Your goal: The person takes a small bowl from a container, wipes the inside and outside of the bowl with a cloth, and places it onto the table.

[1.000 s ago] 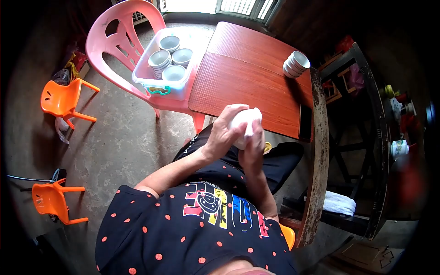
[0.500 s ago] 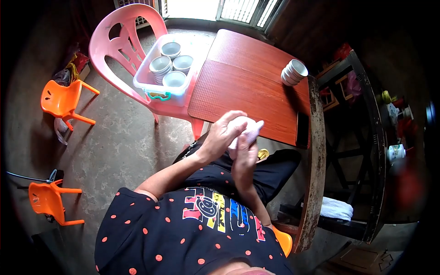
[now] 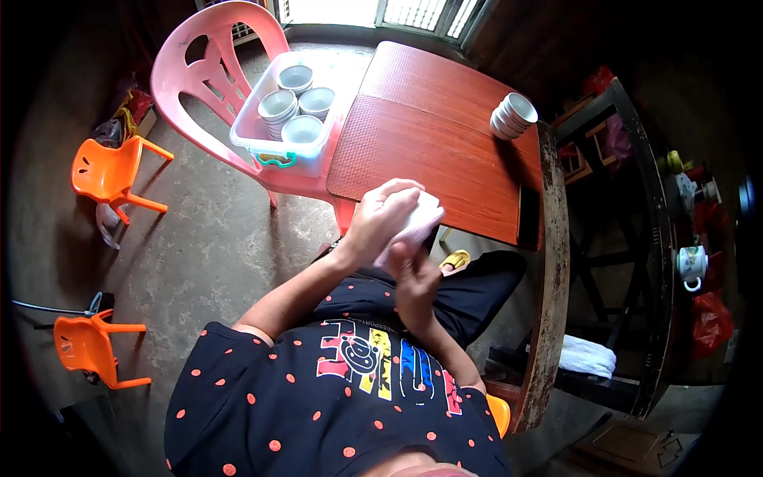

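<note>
Above my lap, by the near edge of the red-brown table (image 3: 429, 151), both hands meet on a pale pinkish cloth (image 3: 419, 221). My left hand (image 3: 373, 221) is closed over its upper left side, fingers curled. My right hand (image 3: 416, 286) grips the lower part and is slightly blurred. Whether something sits inside the folds is hidden. Beyond my left hand, a clear plastic tub (image 3: 245, 137) holds several stacked white bowls (image 3: 278, 107). Another tilted stack of bowls (image 3: 513, 118) stands at the table's far right corner.
The tub rests on a pink plastic chair (image 3: 171, 87) against the table. A dark flat object (image 3: 528, 216) lies along the table's right edge, beside a worn wooden bench (image 3: 548, 302). Orange stools (image 3: 103, 171) stand at left. At right are a white mug (image 3: 691, 264) and white towel (image 3: 586, 356).
Both hands have shifted slightly left with the cloth, and its folds have turned. My right hand has moved a little lower. The view has tilted slightly; the bowls stay put.
</note>
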The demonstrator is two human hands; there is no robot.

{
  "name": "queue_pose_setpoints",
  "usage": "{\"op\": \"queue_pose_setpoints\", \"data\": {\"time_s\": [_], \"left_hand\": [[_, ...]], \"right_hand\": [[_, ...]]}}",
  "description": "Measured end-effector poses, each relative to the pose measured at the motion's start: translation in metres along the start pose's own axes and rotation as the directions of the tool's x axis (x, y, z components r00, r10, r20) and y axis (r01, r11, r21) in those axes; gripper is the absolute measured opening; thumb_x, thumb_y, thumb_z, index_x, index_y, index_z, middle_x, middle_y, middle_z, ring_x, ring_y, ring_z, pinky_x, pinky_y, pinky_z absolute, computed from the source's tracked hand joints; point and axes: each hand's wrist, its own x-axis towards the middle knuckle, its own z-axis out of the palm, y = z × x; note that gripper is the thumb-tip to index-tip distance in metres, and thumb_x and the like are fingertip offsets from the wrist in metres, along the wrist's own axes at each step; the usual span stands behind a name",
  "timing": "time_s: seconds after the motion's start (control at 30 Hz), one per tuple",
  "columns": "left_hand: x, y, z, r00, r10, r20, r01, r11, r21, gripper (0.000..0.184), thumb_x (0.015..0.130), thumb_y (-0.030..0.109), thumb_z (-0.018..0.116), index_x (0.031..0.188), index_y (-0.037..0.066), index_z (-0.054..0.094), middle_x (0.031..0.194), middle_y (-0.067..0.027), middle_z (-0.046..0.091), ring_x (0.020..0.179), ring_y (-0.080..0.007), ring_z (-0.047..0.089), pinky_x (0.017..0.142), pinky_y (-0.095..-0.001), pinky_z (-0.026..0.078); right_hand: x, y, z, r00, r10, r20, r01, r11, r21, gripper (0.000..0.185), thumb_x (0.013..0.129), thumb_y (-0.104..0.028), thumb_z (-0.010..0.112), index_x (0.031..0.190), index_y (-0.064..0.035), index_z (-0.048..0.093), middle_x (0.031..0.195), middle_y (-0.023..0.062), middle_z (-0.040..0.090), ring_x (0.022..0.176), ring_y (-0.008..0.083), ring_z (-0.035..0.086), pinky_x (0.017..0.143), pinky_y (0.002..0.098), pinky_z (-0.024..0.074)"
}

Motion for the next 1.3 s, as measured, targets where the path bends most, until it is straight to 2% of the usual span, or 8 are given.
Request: {"op": "queue_pose_setpoints", "data": {"time_s": [0.1, 0.3, 0.5, 0.7, 0.83, 0.93, 1.03, 1.3], "left_hand": [[-0.005, 0.005, 0.004, 0.994, 0.111, 0.004, -0.11, 0.986, -0.126, 0.028, 0.092, 0.021, 0.054, 0.108, -0.001, 0.059, 0.089, -0.0026, 0.061, 0.078, -0.0055, 0.055, 0.067, -0.0194, 0.045], [0.003, 0.01, -0.013, 0.977, -0.192, 0.089, 0.203, 0.97, -0.134, 0.036, 0.091, 0.028, 0.054, 0.11, -0.001, 0.058, 0.094, -0.0103, 0.064, 0.084, -0.0152, 0.064, 0.072, -0.0255, 0.053], [-0.004, 0.003, -0.002, 0.991, 0.099, 0.093, -0.115, 0.975, 0.187, 0.036, 0.088, 0.029, 0.055, 0.109, 0.0, 0.061, 0.095, -0.0077, 0.064, 0.085, -0.0111, 0.058, 0.077, -0.0249, 0.047], [0.014, -0.034, -0.034, 0.962, 0.087, 0.258, -0.138, 0.973, 0.187, 0.038, 0.09, 0.029, 0.051, 0.112, -0.001, 0.057, 0.101, -0.0117, 0.063, 0.09, -0.017, 0.062, 0.08, -0.0289, 0.05], [0.004, 0.006, -0.015, 0.903, -0.271, 0.334, 0.337, 0.928, -0.157, 0.057, 0.085, 0.035, 0.06, 0.131, 0.005, 0.044, 0.117, -0.0133, 0.055, 0.106, -0.0207, 0.056, 0.091, -0.0337, 0.047], [0.0, 0.003, -0.006, 0.929, -0.108, 0.354, 0.096, 0.994, 0.05, 0.061, 0.083, 0.028, 0.061, 0.137, 0.008, 0.039, 0.123, -0.0128, 0.048, 0.113, -0.019, 0.049, 0.098, -0.0321, 0.041], [-0.003, -0.006, 0.003, 0.96, -0.039, 0.278, 0.019, 0.997, 0.073, 0.053, 0.088, 0.03, 0.057, 0.133, 0.005, 0.042, 0.118, -0.0108, 0.053, 0.111, -0.0173, 0.051, 0.096, -0.0297, 0.041], [0.003, -0.001, -0.017, 0.909, -0.241, 0.339, 0.238, 0.97, 0.051, 0.054, 0.097, 0.044, 0.041, 0.122, -0.003, 0.049, 0.11, -0.0154, 0.058, 0.102, -0.0203, 0.054, 0.089, -0.0296, 0.043]], "right_hand": [[0.008, -0.036, 0.003, 0.993, 0.121, 0.018, -0.122, 0.991, 0.056, 0.027, 0.093, -0.019, 0.058, 0.101, 0.0065, 0.06, 0.086, 0.009, 0.066, 0.078, 0.0139, 0.062, 0.073, 0.0299, 0.0514], [0.025, 0.006, -0.014, 0.661, -0.617, 0.428, 0.737, 0.426, -0.524, 0.015, 0.083, -0.004, 0.064, 0.098, -0.0015, 0.062, 0.084, 0.0192, 0.063, 0.074, 0.0384, 0.063, 0.071, 0.036, 0.0524], [-0.003, -0.018, -0.006, 0.999, -0.003, 0.044, 0.002, 1.0, 0.022, 0.016, 0.086, -0.002, 0.064, 0.099, 0.0049, 0.061, 0.084, 0.013, 0.065, 0.073, 0.0131, 0.062, 0.067, 0.0271, 0.0492], [0.018, 0.014, -0.019, 0.688, -0.544, 0.481, 0.724, 0.465, -0.51, 0.02, 0.074, 0.003, 0.063, 0.093, -0.0001, 0.062, 0.1, 0.0237, 0.06, 0.097, 0.0441, 0.058, 0.088, 0.0489, 0.0452], [0.017, 0.02, -0.029, 0.751, -0.536, 0.386, 0.652, 0.513, -0.558, 0.024, 0.084, -0.001, 0.061, 0.107, 0.0007, 0.059, 0.113, 0.0225, 0.059, 0.104, 0.0346, 0.06, 0.092, 0.0402, 0.0461], [0.0, -0.027, -0.014, 0.996, -0.054, 0.065, 0.055, 0.998, -0.015, 0.031, 0.097, -0.017, 0.05, 0.123, 0.0006, 0.05, 0.112, 0.0117, 0.059, 0.099, 0.0137, 0.058, 0.086, 0.0292, 0.0464], [0.004, -0.009, 0.0, 0.962, -0.235, -0.137, 0.207, 0.959, -0.194, 0.035, 0.099, -0.021, 0.047, 0.124, 0.0032, 0.047, 0.108, 0.0082, 0.059, 0.095, 0.0151, 0.056, 0.084, 0.0284, 0.0451], [0.026, 0.01, -0.036, 0.666, -0.631, 0.398, 0.734, 0.461, -0.499, 0.014, 0.081, -0.001, 0.063, 0.095, -0.0006, 0.061, 0.099, 0.0255, 0.061, 0.083, 0.0349, 0.063, 0.069, 0.0394, 0.0512]]}}
